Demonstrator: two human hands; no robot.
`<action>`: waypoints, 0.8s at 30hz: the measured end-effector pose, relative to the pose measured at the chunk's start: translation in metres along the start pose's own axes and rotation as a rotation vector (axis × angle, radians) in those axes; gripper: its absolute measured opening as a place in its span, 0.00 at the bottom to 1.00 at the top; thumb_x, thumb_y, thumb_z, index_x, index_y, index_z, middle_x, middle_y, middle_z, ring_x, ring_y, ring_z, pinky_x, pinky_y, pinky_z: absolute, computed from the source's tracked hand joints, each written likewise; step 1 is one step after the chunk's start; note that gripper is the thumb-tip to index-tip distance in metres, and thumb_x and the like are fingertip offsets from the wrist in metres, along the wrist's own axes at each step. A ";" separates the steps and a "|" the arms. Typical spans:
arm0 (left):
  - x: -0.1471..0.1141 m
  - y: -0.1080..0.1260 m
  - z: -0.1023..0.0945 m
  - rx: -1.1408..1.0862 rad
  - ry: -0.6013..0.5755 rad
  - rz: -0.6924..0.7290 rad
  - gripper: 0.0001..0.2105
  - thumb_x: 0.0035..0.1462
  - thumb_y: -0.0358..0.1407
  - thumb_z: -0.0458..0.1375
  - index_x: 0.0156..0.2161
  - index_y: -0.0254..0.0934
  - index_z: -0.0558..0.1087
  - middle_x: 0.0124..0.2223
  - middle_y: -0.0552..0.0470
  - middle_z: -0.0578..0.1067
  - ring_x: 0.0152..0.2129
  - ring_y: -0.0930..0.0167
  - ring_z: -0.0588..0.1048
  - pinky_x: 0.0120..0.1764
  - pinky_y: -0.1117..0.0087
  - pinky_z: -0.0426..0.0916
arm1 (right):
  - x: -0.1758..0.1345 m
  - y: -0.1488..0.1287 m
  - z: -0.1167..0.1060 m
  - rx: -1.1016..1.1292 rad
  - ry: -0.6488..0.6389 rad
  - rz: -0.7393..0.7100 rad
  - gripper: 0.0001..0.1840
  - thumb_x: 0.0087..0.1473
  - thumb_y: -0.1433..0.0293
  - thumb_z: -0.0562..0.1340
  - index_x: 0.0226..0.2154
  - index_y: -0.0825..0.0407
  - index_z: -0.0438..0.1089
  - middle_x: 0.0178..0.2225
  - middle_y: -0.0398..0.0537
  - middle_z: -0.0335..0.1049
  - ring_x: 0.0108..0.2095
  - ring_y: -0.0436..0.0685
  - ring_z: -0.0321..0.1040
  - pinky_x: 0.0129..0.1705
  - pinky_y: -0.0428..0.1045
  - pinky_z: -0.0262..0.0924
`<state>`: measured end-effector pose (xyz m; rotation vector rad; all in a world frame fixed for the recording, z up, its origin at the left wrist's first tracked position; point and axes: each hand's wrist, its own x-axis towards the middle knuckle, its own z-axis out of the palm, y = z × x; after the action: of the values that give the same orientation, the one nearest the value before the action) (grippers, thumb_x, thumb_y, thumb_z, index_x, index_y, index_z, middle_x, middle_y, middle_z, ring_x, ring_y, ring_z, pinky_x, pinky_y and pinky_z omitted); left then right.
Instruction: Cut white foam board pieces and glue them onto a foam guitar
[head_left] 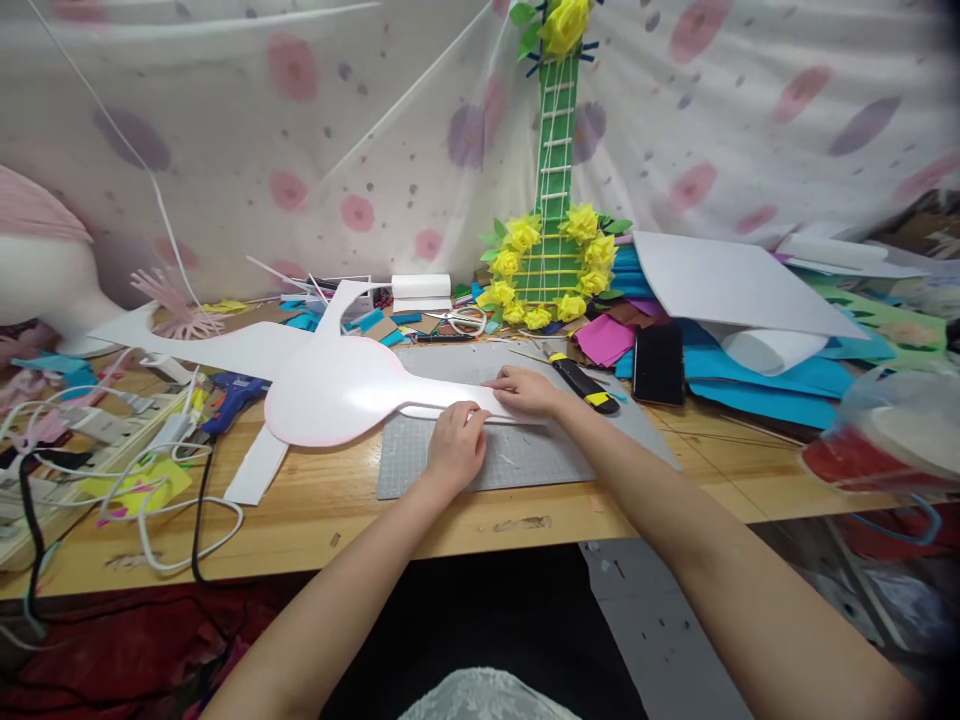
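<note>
1. At far left from my remote seat, a blue glue gun (231,400) lies on the counter (337,530).
2. Just right of it sits the white cutout (334,390), its narrow neck reaching right over the grey mat (517,462).
3. My left hand (456,445) curls at the neck's near edge; I can't tell whether its grip is closed.
4. My right hand (525,392) rests on the neck farther right, its grip equally unclear.
5. Right of that lie a cutter (579,382) and a phone (658,362).

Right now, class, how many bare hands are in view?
2: the left hand at the near edge of the narrow-necked white cutout, the right hand on its neck, farther right.
</note>
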<state>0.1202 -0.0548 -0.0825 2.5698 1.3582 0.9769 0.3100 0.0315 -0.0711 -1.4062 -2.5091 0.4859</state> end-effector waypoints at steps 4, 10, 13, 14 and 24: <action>0.009 -0.028 -0.004 0.119 -0.077 0.054 0.20 0.52 0.29 0.54 0.52 0.36 0.65 0.57 0.42 0.63 0.57 0.61 0.58 0.56 0.54 0.54 | -0.005 -0.004 0.011 -0.101 0.185 -0.140 0.23 0.56 0.60 0.51 0.50 0.50 0.67 0.45 0.54 0.66 0.48 0.59 0.60 0.51 0.56 0.53; 0.007 -0.062 -0.017 0.160 -0.150 -0.046 0.16 0.56 0.36 0.52 0.50 0.39 0.68 0.55 0.41 0.66 0.54 0.60 0.62 0.55 0.52 0.55 | -0.040 0.017 0.005 0.173 0.246 0.002 0.28 0.54 0.55 0.53 0.54 0.50 0.63 0.51 0.55 0.63 0.52 0.59 0.58 0.55 0.57 0.51; 0.004 -0.065 -0.020 0.226 -0.133 -0.043 0.15 0.57 0.38 0.51 0.48 0.40 0.69 0.52 0.41 0.69 0.50 0.60 0.66 0.49 0.56 0.60 | -0.058 0.026 -0.001 0.341 0.287 0.135 0.26 0.57 0.56 0.50 0.55 0.49 0.61 0.50 0.52 0.66 0.51 0.57 0.60 0.55 0.56 0.52; 0.003 -0.064 -0.020 0.246 -0.126 -0.036 0.15 0.57 0.39 0.51 0.48 0.40 0.70 0.51 0.41 0.70 0.48 0.60 0.67 0.48 0.56 0.61 | -0.062 0.027 -0.001 0.358 0.290 0.147 0.27 0.56 0.56 0.51 0.55 0.48 0.61 0.50 0.51 0.66 0.51 0.57 0.60 0.55 0.56 0.52; 0.010 -0.075 -0.010 0.044 -0.098 0.126 0.12 0.56 0.37 0.53 0.45 0.41 0.72 0.48 0.48 0.73 0.45 0.66 0.68 0.48 0.61 0.63 | -0.067 0.028 0.006 0.186 0.183 0.106 0.35 0.43 0.62 0.65 0.55 0.49 0.61 0.52 0.53 0.57 0.54 0.60 0.55 0.58 0.57 0.47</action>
<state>0.0648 -0.0035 -0.0956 2.7251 1.2209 0.8342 0.3642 -0.0130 -0.0899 -1.4466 -2.1946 0.5663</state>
